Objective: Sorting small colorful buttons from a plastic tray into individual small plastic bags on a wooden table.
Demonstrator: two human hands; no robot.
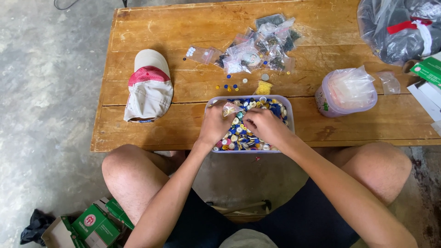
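small clear plastic bag [229, 109] pinched in the left hand [214, 125] over the clear tub [288, 104]. pile of small clear zip bags [259, 43] with buttons at table centre back, one lying apart at its left [198, 53]. round lilac container [327, 102] stuffed with empty clear bags at right, loose clear bag [389, 82] beside it. big clear sack [397, 27] of dark stuff with a red and white band, top right corner. green and white boxes at right edge [427, 69] and on the floor lower left [95, 225].

Table [183, 27]: tub of buttons [248, 124] at centre front edge; cap [149, 87] left of it; packets [259, 43] above; lidded container [345, 94] right; bag [399, 27] upper right corner.
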